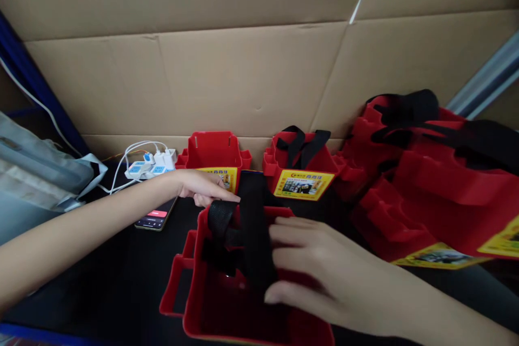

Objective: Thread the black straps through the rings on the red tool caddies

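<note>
Nearest to the person, at the lower middle of the view, stands a red box (pixel 231 316), its opening facing up and a black strap (pixel 256 232) running over its far rim and down inside. The left hand (pixel 206 186) reaches to that far rim, index finger stretched to the strap and the others curled under; whether they pinch it cannot be told. The right hand (pixel 318 259) lies over the box's right side, fingers bent along the strap's right edge and thumb apart from them, lower down; its grip is also unclear. Beyond, on the black surface (pixel 101 275), are a phone (pixel 156 215), a white power strip (pixel 152 167) with plugs and cables, a strapless-looking red container (pixel 217 148) and another container with black straps (pixel 279 165). More red containers (pixel 446 184) crowd together at right.
</note>
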A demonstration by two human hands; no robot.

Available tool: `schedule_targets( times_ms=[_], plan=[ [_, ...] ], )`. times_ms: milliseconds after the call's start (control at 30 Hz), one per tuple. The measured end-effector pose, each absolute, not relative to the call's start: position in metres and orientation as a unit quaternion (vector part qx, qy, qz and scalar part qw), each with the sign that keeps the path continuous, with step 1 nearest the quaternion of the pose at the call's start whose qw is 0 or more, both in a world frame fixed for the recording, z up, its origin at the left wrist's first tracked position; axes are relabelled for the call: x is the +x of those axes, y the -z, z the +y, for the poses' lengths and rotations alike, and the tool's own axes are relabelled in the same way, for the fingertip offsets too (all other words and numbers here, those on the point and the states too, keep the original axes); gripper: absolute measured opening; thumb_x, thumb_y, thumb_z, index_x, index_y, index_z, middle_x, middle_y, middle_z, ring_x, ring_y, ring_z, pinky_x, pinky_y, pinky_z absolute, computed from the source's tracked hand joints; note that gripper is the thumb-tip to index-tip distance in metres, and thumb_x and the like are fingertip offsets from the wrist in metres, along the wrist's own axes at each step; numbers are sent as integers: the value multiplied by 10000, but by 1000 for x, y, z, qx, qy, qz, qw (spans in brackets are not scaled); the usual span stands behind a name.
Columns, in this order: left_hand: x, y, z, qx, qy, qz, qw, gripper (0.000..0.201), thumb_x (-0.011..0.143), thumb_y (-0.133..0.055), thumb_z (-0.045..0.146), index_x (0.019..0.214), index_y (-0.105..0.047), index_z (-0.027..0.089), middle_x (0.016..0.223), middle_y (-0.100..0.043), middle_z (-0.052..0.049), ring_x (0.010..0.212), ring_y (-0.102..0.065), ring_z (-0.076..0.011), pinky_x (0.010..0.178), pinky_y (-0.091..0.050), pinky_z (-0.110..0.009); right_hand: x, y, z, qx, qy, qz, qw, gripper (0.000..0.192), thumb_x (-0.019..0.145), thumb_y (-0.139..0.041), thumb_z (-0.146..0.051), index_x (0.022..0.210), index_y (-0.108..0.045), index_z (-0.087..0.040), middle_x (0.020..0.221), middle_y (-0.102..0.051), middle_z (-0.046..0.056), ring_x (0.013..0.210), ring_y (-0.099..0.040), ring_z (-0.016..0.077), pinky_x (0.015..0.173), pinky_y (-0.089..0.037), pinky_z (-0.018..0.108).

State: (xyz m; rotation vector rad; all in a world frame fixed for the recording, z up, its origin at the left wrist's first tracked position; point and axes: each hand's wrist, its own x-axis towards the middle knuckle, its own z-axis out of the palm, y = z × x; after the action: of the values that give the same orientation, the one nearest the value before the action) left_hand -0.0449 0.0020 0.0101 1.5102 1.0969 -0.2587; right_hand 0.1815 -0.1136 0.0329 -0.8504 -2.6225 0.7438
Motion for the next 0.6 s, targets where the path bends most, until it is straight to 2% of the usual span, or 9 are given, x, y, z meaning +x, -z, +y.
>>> schedule_targets(
  times_ms=[67,133,167,233,300,367,467,600],
  plan=[
    [-44,-16,1,676,101,461,566,533,637,-617,634,511,-378,175,463,-252,59,413,-204,-61,421,-139,-236,192,-30,-102,-373,-252,-863,229,443,915,-366,-383,554,-492,-159,605,-501,14,589,-472,107,583,-379,241],
    [-43,-24,-5,731,70,438,519,508,686,-568,635,544,-427,168,488,-315,44,442,-286,-74,435,-199,-232,204,-24,-85,-468,-261,-795,284,450,914,-336,-429,575,-467,-165,570,-457,-2,538,-421,98,535,-345,239],
    [-43,-28,-9,761,44,426,488,493,718,-534,631,574,-463,165,513,-362,35,470,-331,-82,454,-236,-231,208,-20,-76,-501,-285,-768,279,421,895,-366,-463,624,-493,-167,593,-469,-4,553,-427,100,538,-349,236],
    [-44,-34,-20,803,-11,413,430,469,771,-474,613,668,-543,161,599,-473,13,548,-416,-98,513,-300,-230,215,-11,-59,-516,-376,-740,211,395,844,-430,-522,719,-537,-163,652,-504,2,582,-449,103,538,-367,229],
    [-45,-37,-32,819,-42,423,386,469,796,-442,602,779,-601,161,710,-568,-9,636,-484,-119,578,-347,-233,217,-2,-47,-482,-469,-728,132,422,814,-456,-546,687,-529,-150,629,-492,0,549,-431,88,494,-355,213],
    [-46,-37,-44,824,-52,440,353,482,802,-432,601,851,-627,163,789,-622,-27,699,-532,-142,626,-376,-242,215,1,-40,-445,-519,-724,91,449,805,-463,-548,603,-479,-148,557,-439,-22,487,-374,63,443,-317,193],
    [-45,-35,-58,831,-73,458,309,469,814,-430,588,871,-644,174,785,-652,-29,700,-566,-156,648,-391,-255,210,-3,-39,-428,-528,-728,90,430,802,-480,-514,578,-455,-148,539,-429,-31,462,-347,46,412,-304,168],
    [-43,-23,-68,860,-119,436,234,419,868,-398,512,839,-659,186,759,-664,-31,676,-571,-156,645,-387,-268,204,-14,-40,-442,-474,-758,80,330,790,-510,-404,588,-530,-144,521,-480,-21,440,-386,48,378,-323,156]
  ],
)
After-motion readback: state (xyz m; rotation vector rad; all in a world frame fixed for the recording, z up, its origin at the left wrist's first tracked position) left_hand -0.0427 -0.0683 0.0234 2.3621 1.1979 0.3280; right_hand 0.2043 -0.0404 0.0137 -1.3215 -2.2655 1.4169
